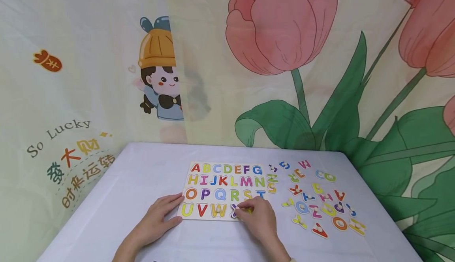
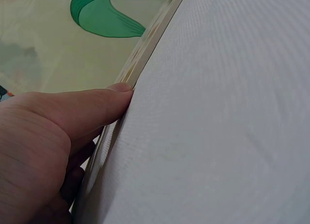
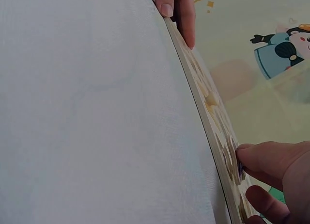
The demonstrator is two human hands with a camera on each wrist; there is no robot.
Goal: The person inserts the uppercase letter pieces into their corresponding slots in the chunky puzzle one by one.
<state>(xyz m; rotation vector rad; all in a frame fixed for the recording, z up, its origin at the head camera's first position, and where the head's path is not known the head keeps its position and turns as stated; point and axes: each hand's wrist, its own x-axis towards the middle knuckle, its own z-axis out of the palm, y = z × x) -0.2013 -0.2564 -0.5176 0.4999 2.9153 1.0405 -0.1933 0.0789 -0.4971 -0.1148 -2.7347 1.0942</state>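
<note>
A wooden alphabet puzzle board (image 1: 180,210) lies flat with its letters in rows. My right hand (image 1: 261,218) is over its bottom row and pinches a purple letter X (image 1: 233,211) at the spot right of the W. In the right wrist view, the X piece (image 3: 236,161) stands tilted on the board under the thumb and fingers. A knobbed yellow letter W (image 1: 218,210) sits in the board. My left hand (image 1: 156,218) rests at the board's left edge with fingers extended; its thumb (image 2: 104,105) touches the edge. My right hand covers part of the bottom row's right end.
Loose knobbed letter pieces lie scattered to the right of the board, among them a red A (image 1: 319,230), an orange O (image 1: 339,224) and a yellow Y (image 1: 299,221). A white cloth (image 1: 149,175) covers the table. Behind it hangs a printed curtain (image 1: 206,56).
</note>
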